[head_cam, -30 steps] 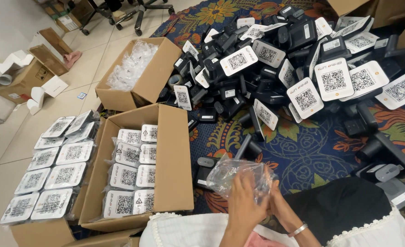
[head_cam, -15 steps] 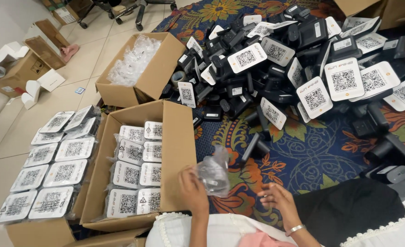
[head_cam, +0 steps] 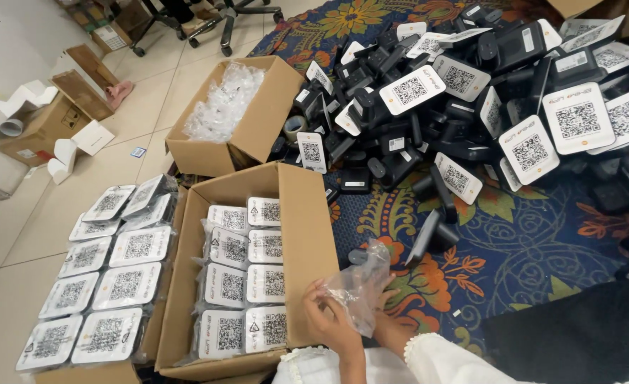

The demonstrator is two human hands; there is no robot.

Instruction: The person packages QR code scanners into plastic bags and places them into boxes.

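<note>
My left hand (head_cam: 326,320) and my right hand (head_cam: 391,323) meet low in the middle of the head view, and both grip a crumpled clear plastic bag (head_cam: 361,284). The bag looks empty and hides part of my right fingers. Just left of my hands is an open cardboard box (head_cam: 307,227) filled with rows of bagged white devices (head_cam: 247,284) that carry square code panels. A black device (head_cam: 435,235) lies on the patterned carpet just beyond the bag.
A big pile of black devices with white code plates (head_cam: 471,99) covers the carpet (head_cam: 528,249) at the far right. A second box (head_cam: 257,139) holds loose clear bags (head_cam: 222,99). Another box of bagged devices (head_cam: 108,284) sits far left. Office chair wheels (head_cam: 222,21) and flat cartons (head_cam: 44,121) stand on the tiled floor.
Half a second ago my hands were apart, with the bag in my left hand only. Now they have come together on the bag, close to the middle box's right flap.
</note>
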